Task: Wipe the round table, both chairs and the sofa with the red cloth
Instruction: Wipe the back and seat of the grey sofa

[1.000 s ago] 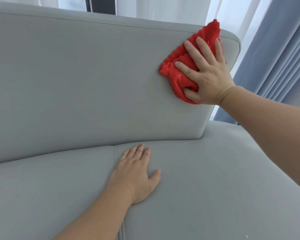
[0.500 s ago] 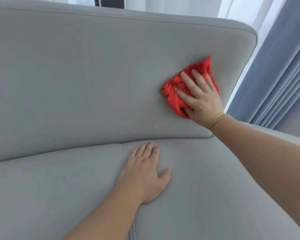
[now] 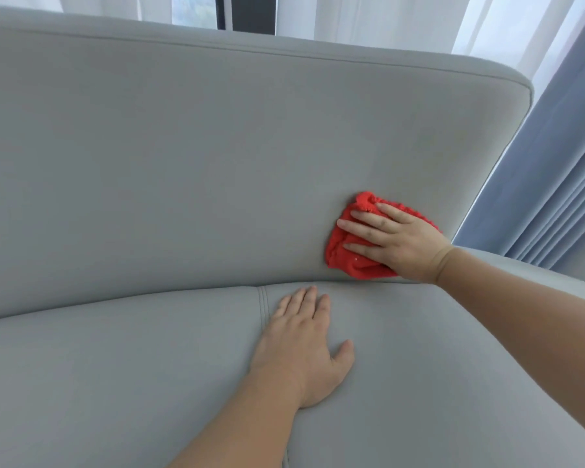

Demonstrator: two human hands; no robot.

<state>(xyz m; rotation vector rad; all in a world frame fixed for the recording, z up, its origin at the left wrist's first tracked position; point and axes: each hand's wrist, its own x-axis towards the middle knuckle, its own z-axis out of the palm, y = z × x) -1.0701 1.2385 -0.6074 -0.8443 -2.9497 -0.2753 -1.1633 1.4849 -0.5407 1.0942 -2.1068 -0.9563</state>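
Now right hand [image 3: 406, 244] flat, fingers straight, presses red cloth [image 3: 355, 258] low on sofa [image 3: 183, 146] backrest; unwiped stretch lies left.

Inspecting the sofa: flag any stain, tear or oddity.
Nothing stands out. The grey sofa looks unmarked; the right hand presses the bunched red cloth low on its backrest, the left hand rests flat on the seat.
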